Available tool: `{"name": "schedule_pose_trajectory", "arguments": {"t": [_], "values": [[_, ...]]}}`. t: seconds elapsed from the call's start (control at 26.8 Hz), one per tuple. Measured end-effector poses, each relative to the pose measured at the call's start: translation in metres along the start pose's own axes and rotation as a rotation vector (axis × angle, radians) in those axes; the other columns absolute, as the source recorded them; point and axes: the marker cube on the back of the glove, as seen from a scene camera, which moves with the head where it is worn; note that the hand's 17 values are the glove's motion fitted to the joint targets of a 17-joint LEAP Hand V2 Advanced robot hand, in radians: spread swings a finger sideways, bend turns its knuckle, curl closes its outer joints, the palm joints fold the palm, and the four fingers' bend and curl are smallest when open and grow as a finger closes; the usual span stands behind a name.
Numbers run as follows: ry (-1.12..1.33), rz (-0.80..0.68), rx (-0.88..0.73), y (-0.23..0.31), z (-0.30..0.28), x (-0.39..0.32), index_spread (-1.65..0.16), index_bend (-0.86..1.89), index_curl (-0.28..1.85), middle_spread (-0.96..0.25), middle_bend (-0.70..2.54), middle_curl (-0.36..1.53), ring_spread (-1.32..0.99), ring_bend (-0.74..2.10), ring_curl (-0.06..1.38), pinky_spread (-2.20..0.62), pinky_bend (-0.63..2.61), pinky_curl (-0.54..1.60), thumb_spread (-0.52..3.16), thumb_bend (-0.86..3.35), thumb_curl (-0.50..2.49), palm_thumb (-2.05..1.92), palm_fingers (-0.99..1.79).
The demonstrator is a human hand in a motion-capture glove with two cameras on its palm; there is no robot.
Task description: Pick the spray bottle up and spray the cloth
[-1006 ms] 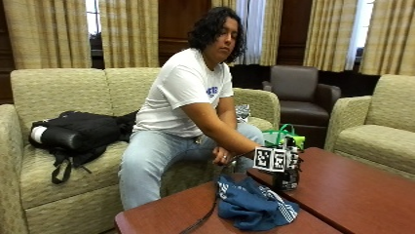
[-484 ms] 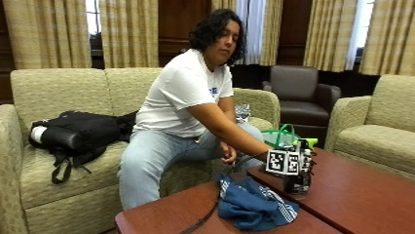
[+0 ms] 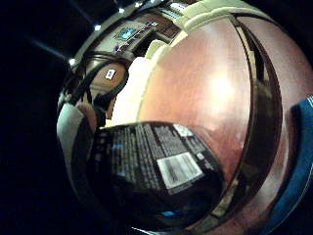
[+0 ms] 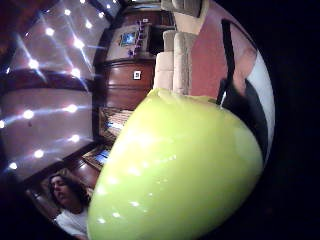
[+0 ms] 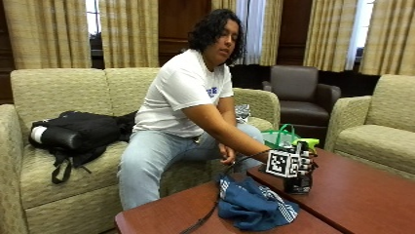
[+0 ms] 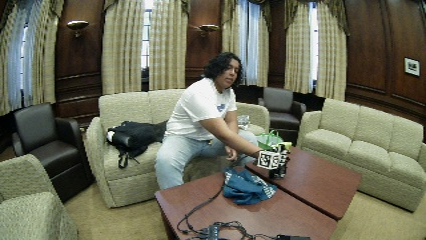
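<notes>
1. Your gloved right hand (image 5: 299, 163) is at the spray bottle (image 5: 300, 171), which stands upright on the wooden table (image 5: 363, 195), near the edge closest to you.
2. Your fingers are curled round the bottle's dark body. The little-finger palm view is largely filled by the bottle's black printed label (image 3: 156, 169), with the reddish table surface (image 3: 215, 88) beyond it.
3. The bottle's yellow-green spray head (image 5: 307, 143) shows above your hand in the outside view. In the thumb-side palm view the same yellow-green head (image 4: 175, 170) fills most of the picture, so it is close against the palm.
4. Whether the bottle's base is touching the table or just above it cannot be told from these views.
5. The blue cloth (image 5: 254, 204) lies crumpled on the second, lower table (image 5: 168, 219), just beside the bottle and on your side of the gap between the two table tops. A strip of the cloth (image 3: 298, 166) also shows at the edge of the little-finger palm view.
6. Your bare left hand (image 5: 227, 155) hangs by your knee with fingers relaxed, holding nothing.
7. You are seated on a beige sofa (image 5: 65, 92), leaning forward toward the table. A black bag (image 5: 78, 134) lies on the sofa cushion beside you.
8. A green bag (image 5: 280, 137) stands behind the table, near the bottle.
</notes>
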Motion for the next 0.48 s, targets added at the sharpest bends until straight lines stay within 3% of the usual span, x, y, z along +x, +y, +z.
{"name": "schedule_pose_trajectory", "arguments": {"t": [0.22, 0.37, 0.48], "values": [[0.049, 0.009, 0.017, 0.015, -0.009, 0.005, -0.30, 0.10, 0.52, -0.21, 0.52, 0.50, -0.20, 0.61, 0.43, -0.23, 0.44, 0.39, 0.52, -0.07, 0.76, 0.78, 1.10], [0.166, -0.006, 0.008, 0.025, -0.028, 0.003, -0.34, 0.07, 0.49, -0.20, 0.41, 0.47, -0.19, 0.54, 0.44, -0.12, 0.40, 0.41, 0.68, -0.10, 0.67, 0.64, 0.67], [0.212, 0.004, 0.004, 0.036, -0.050, 0.004, -0.35, 0.04, 0.44, -0.19, 0.32, 0.44, -0.18, 0.54, 0.44, -0.06, 0.45, 0.42, 0.74, -0.08, 0.62, 0.58, 0.52]]}}
